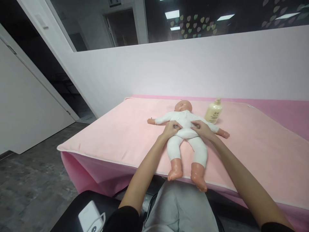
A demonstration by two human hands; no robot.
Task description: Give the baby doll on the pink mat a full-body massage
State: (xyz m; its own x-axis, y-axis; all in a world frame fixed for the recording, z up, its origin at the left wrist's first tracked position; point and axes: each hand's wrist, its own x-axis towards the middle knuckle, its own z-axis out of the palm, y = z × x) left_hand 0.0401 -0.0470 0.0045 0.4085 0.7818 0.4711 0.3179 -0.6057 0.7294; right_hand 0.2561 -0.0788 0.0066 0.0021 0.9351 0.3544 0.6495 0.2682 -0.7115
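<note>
A baby doll (185, 120) with a white cloth body lies stretched out on a pink blanket (116, 129), its head away from me and its bare feet over the near edge. The head is turned so that one ear shows, and the arms spread to both sides. My left hand (171, 129) rests at the left of the doll's waist, fingers curled in a pinch against the cloth. On the opposite side of the waist, my right hand (202, 129) is bent the same way, thumb and fingertips on the cloth body. The exact fingertip contact is small and partly hidden.
A pale yellow pump bottle (213, 112) stands beyond the doll's right-hand arm. Behind the table rises a white wall (169, 71) with a dark window above. A white power bank (90, 217) with a cable lies on a black chair (74, 212) at lower left.
</note>
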